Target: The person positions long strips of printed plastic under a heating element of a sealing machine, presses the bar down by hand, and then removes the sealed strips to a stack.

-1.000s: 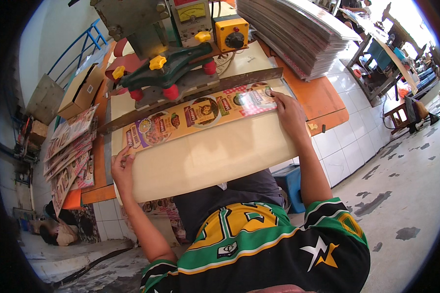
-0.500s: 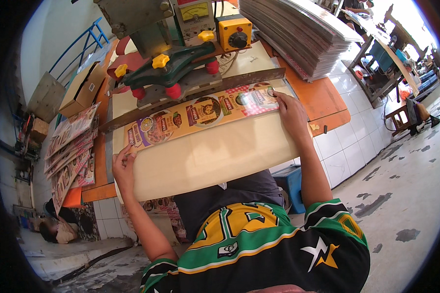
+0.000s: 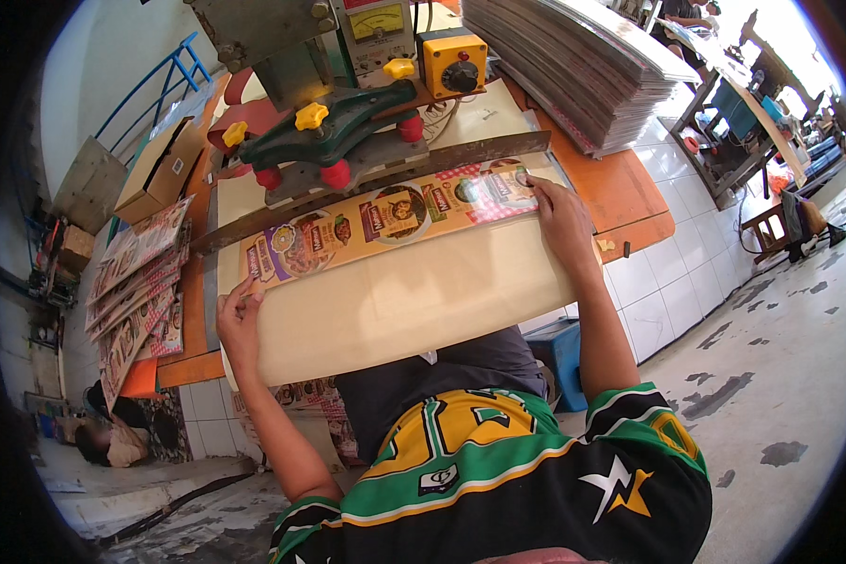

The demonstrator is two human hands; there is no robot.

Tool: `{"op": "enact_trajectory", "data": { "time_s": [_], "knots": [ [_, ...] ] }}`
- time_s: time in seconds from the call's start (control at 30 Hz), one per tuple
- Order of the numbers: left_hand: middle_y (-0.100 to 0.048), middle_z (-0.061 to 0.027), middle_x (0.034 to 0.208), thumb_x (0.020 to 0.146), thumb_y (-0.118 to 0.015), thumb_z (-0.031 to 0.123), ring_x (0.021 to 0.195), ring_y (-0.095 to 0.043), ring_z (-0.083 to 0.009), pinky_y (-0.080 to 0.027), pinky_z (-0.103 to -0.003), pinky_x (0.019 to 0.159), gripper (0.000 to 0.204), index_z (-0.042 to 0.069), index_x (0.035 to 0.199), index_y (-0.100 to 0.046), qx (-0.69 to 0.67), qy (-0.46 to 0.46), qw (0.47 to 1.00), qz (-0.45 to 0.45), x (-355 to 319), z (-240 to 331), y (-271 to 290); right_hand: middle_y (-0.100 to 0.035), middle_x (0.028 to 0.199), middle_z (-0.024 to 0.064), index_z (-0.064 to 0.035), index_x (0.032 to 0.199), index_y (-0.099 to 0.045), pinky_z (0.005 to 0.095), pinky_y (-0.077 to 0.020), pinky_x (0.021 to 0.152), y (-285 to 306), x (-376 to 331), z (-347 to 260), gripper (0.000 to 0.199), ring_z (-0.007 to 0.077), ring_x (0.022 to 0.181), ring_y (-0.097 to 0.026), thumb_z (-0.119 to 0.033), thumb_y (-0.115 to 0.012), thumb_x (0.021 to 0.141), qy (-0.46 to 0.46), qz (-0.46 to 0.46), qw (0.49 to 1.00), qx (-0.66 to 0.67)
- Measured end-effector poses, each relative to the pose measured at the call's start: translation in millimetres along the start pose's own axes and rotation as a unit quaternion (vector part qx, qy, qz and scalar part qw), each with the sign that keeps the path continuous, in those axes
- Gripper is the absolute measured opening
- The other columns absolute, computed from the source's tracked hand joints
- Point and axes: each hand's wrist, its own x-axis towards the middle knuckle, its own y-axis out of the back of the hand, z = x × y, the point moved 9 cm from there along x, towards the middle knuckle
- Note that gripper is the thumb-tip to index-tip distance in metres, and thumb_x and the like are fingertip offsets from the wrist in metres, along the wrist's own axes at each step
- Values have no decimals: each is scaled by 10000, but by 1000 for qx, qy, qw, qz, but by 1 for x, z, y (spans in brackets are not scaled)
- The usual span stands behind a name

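Note:
A long glossy printed strip (image 3: 348, 240) with food pictures lies on a cream-coloured board (image 3: 404, 310), its far edge along a metal bar (image 3: 376, 188). My left hand (image 3: 240, 320) pinches the strip's left end between thumb and fingers. At the other end, my right hand (image 3: 564, 218) grips the corner, thumb on top; the fingers beneath are partly hidden. Just beyond the bar stands a press with a dark green clamp plate (image 3: 338, 132), yellow knobs (image 3: 311, 117) and red feet (image 3: 335, 176).
Printed sheets (image 3: 141, 291) lie in a loose pile at the left, near an open cardboard box (image 3: 160, 169). A tall stack of flat sheets (image 3: 573, 75) stands at the back right. A yellow control box (image 3: 452, 64) sits beside the press. One person (image 3: 113, 442) is low at left.
Almost nothing differs. Both hands stay at the two ends of the printed strip, which lies in the same place against the bar.

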Motion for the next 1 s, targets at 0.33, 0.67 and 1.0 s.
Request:
{"op": "enact_trajectory", "data": {
  "time_s": [0.33, 0.67, 1.0],
  "knots": [
    [-466, -14, 857, 949, -781, 199, 720, -475, -135, -478, -297, 703, 347, 153, 1292, -777, 4, 1, 1000, 2, 0, 1, 0, -760, 1121, 167, -124, 1257, -749, 448, -522, 934, 0, 0, 0, 283, 365, 1055, -700, -201, -586, 1039, -9, -8, 1000, -2],
    [-466, -24, 854, 953, -779, 217, 722, -480, -144, -472, -301, 711, 347, 151, 1293, -775, 15, -4, 1000, 3, 1, 3, 0, -763, 1115, 160, -124, 1253, -751, 450, -521, 936, -1, 0, 0, 279, 358, 1059, -700, -200, -585, 1041, -5, -6, 1000, -6],
    [-437, -18, 857, 949, -789, 230, 728, -461, -143, -458, -301, 703, 353, 141, 1290, -776, -4, -6, 1000, 1, 1, -1, -1, -762, 1136, 156, -116, 1252, -751, 444, -520, 947, -1, 0, 2, 281, 354, 1076, -696, -203, -588, 1041, -17, -11, 1000, -5]
  ]
}}
